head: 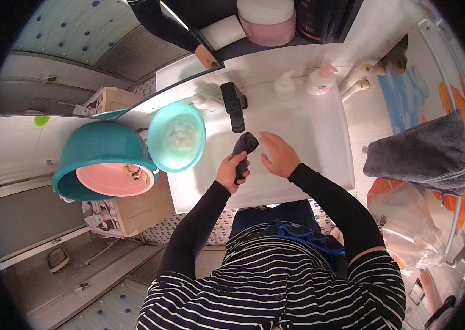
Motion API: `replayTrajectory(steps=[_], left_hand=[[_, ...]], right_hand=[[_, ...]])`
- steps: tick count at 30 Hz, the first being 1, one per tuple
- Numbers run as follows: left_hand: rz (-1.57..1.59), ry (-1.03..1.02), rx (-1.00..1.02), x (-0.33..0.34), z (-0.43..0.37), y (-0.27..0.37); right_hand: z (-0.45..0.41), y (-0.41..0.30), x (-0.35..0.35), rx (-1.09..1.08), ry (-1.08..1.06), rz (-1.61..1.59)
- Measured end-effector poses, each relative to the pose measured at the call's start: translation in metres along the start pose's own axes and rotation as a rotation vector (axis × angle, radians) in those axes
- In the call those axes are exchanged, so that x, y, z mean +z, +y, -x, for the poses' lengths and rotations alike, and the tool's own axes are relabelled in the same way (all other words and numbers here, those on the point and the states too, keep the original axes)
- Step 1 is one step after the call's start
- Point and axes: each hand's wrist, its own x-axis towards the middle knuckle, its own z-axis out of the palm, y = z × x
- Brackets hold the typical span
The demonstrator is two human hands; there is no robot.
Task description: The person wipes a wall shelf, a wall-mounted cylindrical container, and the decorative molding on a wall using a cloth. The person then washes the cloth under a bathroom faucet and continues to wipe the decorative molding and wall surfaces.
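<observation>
My left hand (232,169) is closed around a dark, bunched piece of cloth (245,144) over the white washbasin (315,173). Just right of the cloth, my right hand (280,156) is held with its fingers apart and nothing in it. The black faucet (234,106) stands beyond the cloth, close to its far end. To the left, a light turquoise basin (158,144) holds pale, wet-looking material (183,135), which may be cloth in water.
A large teal tub (96,142) with a pink basin (104,177) inside stands at left. Pump bottles (321,80) line the basin's back edge. A grey towel (418,154) and plastic bag (401,214) hang at right. A mirror and dark shelf (236,51) are above.
</observation>
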Motion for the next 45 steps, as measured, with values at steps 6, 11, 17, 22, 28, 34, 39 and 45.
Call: replayTrajectory(steps=[6, 11, 17, 22, 28, 34, 39, 45], left_hand=[[0.756, -0.499, -0.413, 0.017, 0.053, 0.001], [0.648, -0.781, -0.408, 0.019, 0.079, 0.006], [-0.307, -0.549, -0.209, 0.018, 0.055, 0.017], [-1.108, -0.114, 0.433, 0.029, 0.016, 0.023], [-1.503, 0.038, 0.417, 0.034, -0.015, 0.037], [-1.824, -0.001, 0.622, 0.031, -0.028, 0.046], [-1.896, -0.110, 0.815, 0.032, -0.026, 0.043], [-1.882, -0.099, 0.911, 0.027, -0.023, 0.040]], right_hand=[[-0.016, -0.011, -0.017, -0.505, -0.051, 0.212], [-0.041, -0.030, -0.044, -0.874, -0.087, 0.067], [-0.038, -0.027, -0.036, -0.786, -0.362, 0.218], [-0.049, -0.014, -0.014, -0.147, -0.583, 0.362], [-0.060, -0.017, -0.006, 0.192, -0.648, 0.280], [-0.046, -0.007, 0.005, 0.368, -0.740, 0.015], [-0.016, 0.013, 0.018, 0.470, -0.632, -0.255], [-0.016, 0.006, 0.014, 0.493, -0.590, -0.267]])
